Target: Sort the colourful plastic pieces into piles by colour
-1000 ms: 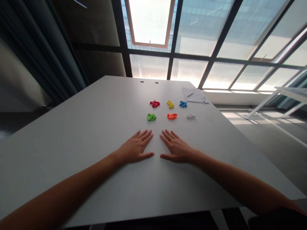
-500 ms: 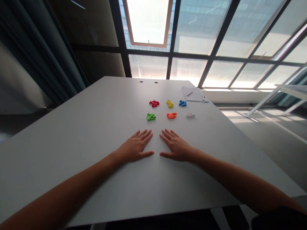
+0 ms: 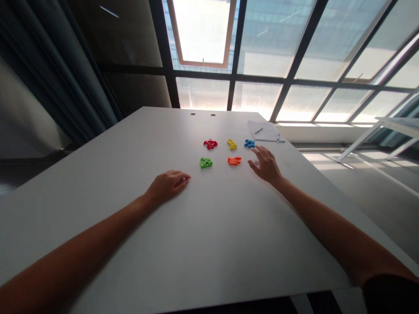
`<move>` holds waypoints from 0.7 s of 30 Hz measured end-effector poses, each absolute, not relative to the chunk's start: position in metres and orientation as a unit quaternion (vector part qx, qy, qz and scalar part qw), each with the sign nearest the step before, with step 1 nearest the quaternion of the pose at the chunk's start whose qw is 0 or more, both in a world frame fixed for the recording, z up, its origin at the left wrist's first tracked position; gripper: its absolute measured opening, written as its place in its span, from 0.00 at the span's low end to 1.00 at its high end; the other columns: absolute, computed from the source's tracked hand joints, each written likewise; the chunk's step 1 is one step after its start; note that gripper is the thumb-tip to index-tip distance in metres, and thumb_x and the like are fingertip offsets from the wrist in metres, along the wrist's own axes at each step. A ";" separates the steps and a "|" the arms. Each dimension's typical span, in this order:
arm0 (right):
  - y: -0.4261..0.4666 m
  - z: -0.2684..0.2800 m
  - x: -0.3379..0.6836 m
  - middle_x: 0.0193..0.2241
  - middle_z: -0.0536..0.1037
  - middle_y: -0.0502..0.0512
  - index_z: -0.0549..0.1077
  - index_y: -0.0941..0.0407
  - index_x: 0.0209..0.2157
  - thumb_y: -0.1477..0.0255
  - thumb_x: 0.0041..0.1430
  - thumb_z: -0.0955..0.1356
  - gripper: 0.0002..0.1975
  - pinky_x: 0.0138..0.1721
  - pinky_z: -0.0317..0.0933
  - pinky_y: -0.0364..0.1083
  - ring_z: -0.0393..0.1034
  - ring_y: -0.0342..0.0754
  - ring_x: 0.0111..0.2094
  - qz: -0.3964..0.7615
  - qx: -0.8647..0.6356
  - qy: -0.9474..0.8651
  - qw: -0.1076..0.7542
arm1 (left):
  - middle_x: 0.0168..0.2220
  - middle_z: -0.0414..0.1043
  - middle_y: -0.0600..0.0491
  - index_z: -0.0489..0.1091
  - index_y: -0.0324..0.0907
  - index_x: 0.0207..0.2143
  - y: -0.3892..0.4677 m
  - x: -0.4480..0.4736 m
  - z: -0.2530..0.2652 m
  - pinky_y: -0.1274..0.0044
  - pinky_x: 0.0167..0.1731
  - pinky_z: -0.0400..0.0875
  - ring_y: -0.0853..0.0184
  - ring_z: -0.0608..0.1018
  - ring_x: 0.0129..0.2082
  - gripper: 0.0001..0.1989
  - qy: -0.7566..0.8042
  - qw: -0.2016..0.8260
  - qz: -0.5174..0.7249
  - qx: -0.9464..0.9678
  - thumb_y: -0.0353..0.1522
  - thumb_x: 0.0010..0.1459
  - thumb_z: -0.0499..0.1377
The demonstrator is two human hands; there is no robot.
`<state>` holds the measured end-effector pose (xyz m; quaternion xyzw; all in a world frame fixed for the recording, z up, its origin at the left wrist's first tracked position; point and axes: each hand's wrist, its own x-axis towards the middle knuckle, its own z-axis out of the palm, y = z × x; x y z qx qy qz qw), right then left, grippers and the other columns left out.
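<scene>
My right hand (image 3: 266, 165) is over the spot of a small white plastic piece, which it almost wholly covers. Its fingers and thumb are apart, the fingertips close to a blue plastic piece (image 3: 249, 143). To the left of that hand lies an orange piece (image 3: 234, 161), with a yellow piece (image 3: 232, 144) behind it. My left hand (image 3: 167, 185) rests on the table with its fingers curled together and nothing visible in them. Nearest to it is a green piece (image 3: 206, 162); a red piece (image 3: 210, 144) lies farther back.
The pieces lie on a white table (image 3: 157, 244). At its far right are a sheet of paper (image 3: 266, 130) and a pen (image 3: 259, 130). Two round holes show near the far edge. A second white table (image 3: 401, 125) stands to the right, beyond a gap of floor.
My right hand has moved forward and right from lying flat to over the white piece. My left hand has drawn back to the left, and its spread fingers have curled in.
</scene>
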<state>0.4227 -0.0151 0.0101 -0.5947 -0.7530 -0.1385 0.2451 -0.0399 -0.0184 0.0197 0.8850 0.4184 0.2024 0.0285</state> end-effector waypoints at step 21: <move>0.139 0.007 0.443 0.81 0.48 0.69 0.50 0.55 0.82 0.37 0.73 0.53 0.49 0.76 0.45 0.69 0.41 0.73 0.80 0.067 -0.691 -0.719 0.029 | 0.82 0.44 0.39 0.50 0.39 0.81 0.184 0.061 0.004 0.59 0.78 0.49 0.48 0.51 0.81 0.49 0.416 0.131 0.182 0.881 0.63 0.73 0.38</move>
